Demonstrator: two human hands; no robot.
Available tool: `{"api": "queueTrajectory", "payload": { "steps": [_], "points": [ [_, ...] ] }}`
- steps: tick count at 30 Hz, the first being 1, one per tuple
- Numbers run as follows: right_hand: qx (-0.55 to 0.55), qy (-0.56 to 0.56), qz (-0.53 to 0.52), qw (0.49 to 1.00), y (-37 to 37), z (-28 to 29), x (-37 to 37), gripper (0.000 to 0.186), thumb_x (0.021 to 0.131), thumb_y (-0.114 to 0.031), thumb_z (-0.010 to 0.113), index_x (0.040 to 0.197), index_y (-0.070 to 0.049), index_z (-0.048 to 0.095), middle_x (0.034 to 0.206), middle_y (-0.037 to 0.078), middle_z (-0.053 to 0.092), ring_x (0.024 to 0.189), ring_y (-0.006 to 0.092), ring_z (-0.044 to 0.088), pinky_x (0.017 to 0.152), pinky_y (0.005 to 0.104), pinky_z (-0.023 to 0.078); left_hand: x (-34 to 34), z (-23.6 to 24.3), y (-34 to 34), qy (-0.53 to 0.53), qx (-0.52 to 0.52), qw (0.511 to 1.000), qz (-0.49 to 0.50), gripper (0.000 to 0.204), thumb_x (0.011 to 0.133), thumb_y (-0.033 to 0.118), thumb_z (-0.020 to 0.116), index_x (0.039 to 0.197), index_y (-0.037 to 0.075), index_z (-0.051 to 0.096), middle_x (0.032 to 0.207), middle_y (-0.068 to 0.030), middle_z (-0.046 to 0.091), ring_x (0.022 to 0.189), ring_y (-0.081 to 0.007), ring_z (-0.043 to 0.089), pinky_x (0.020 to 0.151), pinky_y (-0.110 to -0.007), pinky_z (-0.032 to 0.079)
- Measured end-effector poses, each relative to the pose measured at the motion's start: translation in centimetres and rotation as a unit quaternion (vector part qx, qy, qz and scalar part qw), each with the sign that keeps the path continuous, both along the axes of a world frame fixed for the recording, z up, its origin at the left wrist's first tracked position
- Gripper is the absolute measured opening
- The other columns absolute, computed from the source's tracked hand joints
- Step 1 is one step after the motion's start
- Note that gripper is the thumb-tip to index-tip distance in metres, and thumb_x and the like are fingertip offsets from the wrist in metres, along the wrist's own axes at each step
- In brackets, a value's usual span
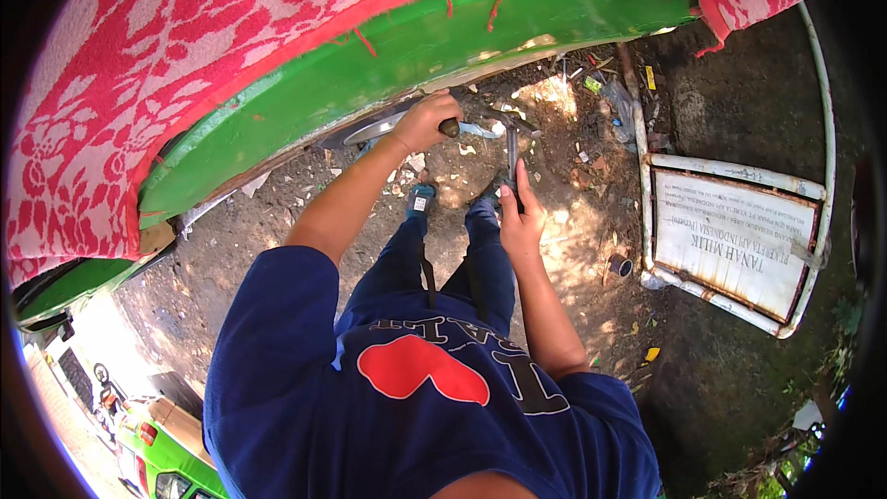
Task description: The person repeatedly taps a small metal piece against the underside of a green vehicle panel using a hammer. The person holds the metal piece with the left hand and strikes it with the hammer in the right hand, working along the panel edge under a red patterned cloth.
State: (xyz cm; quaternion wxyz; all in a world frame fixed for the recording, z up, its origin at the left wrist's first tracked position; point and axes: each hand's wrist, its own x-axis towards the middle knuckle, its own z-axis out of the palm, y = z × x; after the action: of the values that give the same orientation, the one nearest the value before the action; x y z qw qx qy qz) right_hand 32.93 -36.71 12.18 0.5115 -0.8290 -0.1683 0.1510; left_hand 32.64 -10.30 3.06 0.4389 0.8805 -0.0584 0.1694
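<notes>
My left hand [427, 122] is closed in a fist near the lower edge of a green vehicle body [407, 55]. It grips a dark rounded handle [449, 127] whose end pokes out; whatever the handle belongs to is mostly hidden. To its right, my right hand [523, 224] is wrapped round the handle of a hammer [513, 152], held upright in the view with the metal head at the top. The hammer head is just right of my left fist, with a small gap between them. Behind my left wrist shows a grey curved wheel part [368, 129].
A red and pale patterned cloth [212, 46] drapes over the green body. On the right leans a rusty white metal-framed sign [725, 231]. Litter and stones cover the dirt ground [591, 222]; a small can [620, 265] lies there. A bright green vehicle [166, 448] stands at lower left.
</notes>
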Motion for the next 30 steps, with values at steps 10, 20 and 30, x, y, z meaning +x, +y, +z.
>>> {"api": "queueTrajectory", "payload": {
  "steps": [10, 20, 30],
  "points": [
    [-0.006, 0.031, -0.015, 0.999, -1.1, -0.6, -0.6, 0.049, 0.096, -0.013, 0.063, 0.143, -0.005, 0.053, 0.078, 0.012, 0.064, 0.069, 0.0142, 0.056, 0.069, 0.0282, 0.049, 1.1, -0.3, 0.7, 0.020, -0.036, 0.999, -0.007, 0.029, 0.066, -0.008, 0.071, 0.088, 0.005, 0.059, 0.090, -0.0095, 0.059, 0.092, -0.0339, 0.059, 0.105, -0.045, 0.044],
    [-0.001, 0.053, -0.026, 0.998, -1.1, -0.5, -0.3, 0.049, 0.096, -0.013, 0.064, 0.143, -0.006, 0.053, 0.079, 0.012, 0.064, 0.072, 0.0140, 0.058, 0.071, 0.0283, 0.049, 1.4, -0.4, 0.8, 0.035, -0.034, 0.999, -0.013, 0.028, 0.066, -0.008, 0.070, 0.088, 0.005, 0.057, 0.089, -0.0087, 0.058, 0.092, -0.0317, 0.060, 0.106, -0.045, 0.043],
    [-0.001, 0.035, -0.010, 0.999, -0.4, 0.1, 0.2, 0.049, 0.095, -0.013, 0.065, 0.143, -0.006, 0.054, 0.077, 0.011, 0.062, 0.068, 0.0119, 0.053, 0.068, 0.0277, 0.049, 1.8, 0.0, 1.0, 0.046, -0.040, 0.998, -0.007, 0.029, 0.067, -0.007, 0.071, 0.090, 0.004, 0.057, 0.090, -0.0096, 0.058, 0.090, -0.0320, 0.060, 0.088, -0.041, 0.049]
  ]
}}
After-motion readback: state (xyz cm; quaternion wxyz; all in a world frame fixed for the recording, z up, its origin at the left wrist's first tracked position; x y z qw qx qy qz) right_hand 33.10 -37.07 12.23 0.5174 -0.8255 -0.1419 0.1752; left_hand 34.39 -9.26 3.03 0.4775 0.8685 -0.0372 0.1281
